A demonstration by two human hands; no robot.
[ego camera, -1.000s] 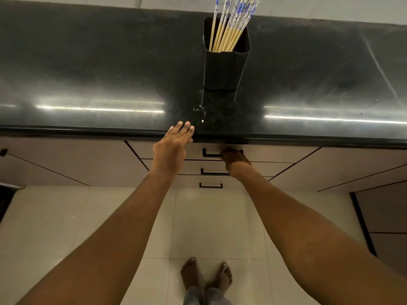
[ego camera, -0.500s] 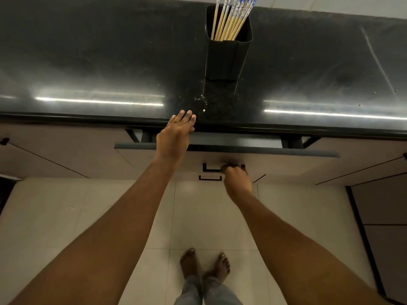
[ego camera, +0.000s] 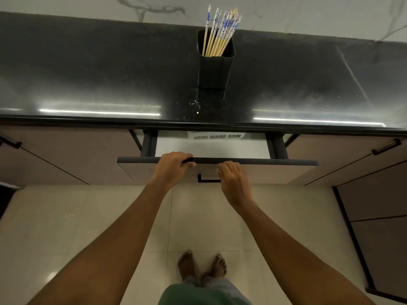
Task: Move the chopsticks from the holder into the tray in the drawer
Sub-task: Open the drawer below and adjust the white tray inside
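Seen from above: the left hand (ego camera: 174, 166) grasps the top edge of a partly open drawer (ego camera: 275, 172); the right hand (ego camera: 234, 180) rests relaxed fingers on its front, grasping nothing. Chopsticks (ego camera: 220, 34) (blue-patterned tops) stand in a black holder (ego camera: 214, 70) on the dark countertop (ego camera: 88, 73). A white tray (ego camera: 215, 136) shows inside the drawer.

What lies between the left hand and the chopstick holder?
In the head view: the open drawer's white floor, the tray's edge, then dark countertop with small white specks.

Bare forearms (ego camera: 123, 234), bare feet (ego camera: 201, 267), green top (ego camera: 198, 297), grey trousers (ego camera: 220, 282)
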